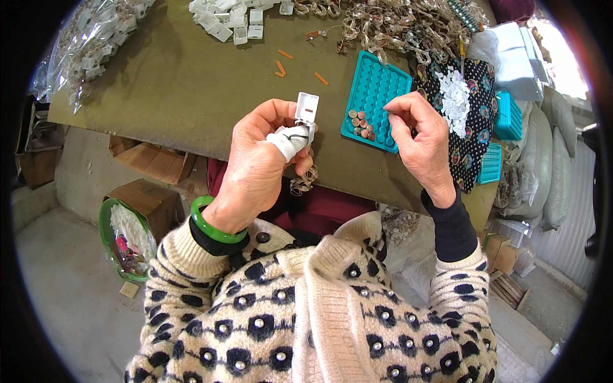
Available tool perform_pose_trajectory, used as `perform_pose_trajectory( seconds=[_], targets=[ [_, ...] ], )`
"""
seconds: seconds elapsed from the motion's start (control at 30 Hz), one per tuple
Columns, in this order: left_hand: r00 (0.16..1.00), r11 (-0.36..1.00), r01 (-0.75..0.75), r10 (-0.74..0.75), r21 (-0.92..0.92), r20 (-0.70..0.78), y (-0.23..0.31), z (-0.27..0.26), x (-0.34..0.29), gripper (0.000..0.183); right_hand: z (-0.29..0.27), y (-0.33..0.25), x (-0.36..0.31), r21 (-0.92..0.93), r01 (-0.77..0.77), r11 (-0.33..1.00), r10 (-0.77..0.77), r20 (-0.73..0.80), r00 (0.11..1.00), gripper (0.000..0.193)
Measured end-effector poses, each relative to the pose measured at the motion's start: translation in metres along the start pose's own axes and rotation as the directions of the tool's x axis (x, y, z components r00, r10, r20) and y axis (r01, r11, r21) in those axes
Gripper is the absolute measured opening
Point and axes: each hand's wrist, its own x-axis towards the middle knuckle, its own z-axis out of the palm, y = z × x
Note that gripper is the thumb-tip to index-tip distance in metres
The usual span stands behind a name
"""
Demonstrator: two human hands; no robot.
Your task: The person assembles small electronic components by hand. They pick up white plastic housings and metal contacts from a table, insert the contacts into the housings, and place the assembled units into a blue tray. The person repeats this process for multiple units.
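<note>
- Two hands work above an olive tabletop (pixel 191 83); clock directions run from mid-view.
- Left hand (pixel 248 156), 10 o'clock: closed around an open white case (pixel 307 110), which sits at 12, lid up. A wire coil (pixel 304 181) hangs just below.
- Right hand (pixel 418 131), 2 o'clock: thumb and forefinger narrow, over the right side of a teal tray (pixel 361 70); whether they pinch something small, I cannot tell.
- Tray, 1 o'clock: discs (pixel 362 122) gathered toward its near left corner.
- Tabletop, far side: clear bag (pixel 96 48) at 10, case pile (pixel 223 19) at 11, orange strips (pixel 285 54) near 12, wire bundles (pixel 389 29) at 1.
- Patterned cloth (pixel 465 156), 2 o'clock: bears white pieces (pixel 453 99).
- Room: pale sacks (pixel 539 153) at 3; carton (pixel 153 199) at 9; green basin (pixel 105 233) between 8 and 9, on grey floor (pixel 64 268).
</note>
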Motion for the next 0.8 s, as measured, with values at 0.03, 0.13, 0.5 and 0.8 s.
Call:
perform_pose_trajectory(
  seconds=[0.03,0.13,0.5,0.8],
  targets=[
    [1.0,1.0,0.0,0.0,0.0,0.003,0.0,0.0,0.0,0.012,-0.002,-0.002,-0.001,-0.019,0.042,0.999,-0.042,0.011,0.999,0.012],
    [1.0,1.0,-0.008,0.008,0.004,-0.001,0.0,0.0,0.0,0.012,-0.005,-0.011,-0.009,-0.038,0.008,0.999,-0.005,0.076,0.997,0.011],
    [0.997,0.999,-0.038,0.039,-0.008,0.063,-0.004,0.005,-0.004,0.032,0.007,-0.012,-0.025,-0.274,0.101,0.956,-0.062,0.147,0.987,0.012],
    [0.999,0.998,-0.029,0.027,0.054,0.032,-0.005,0.019,-0.012,0.03,0.003,-0.015,-0.019,-0.138,0.079,0.987,-0.065,0.106,0.992,0.01]
  ],
)
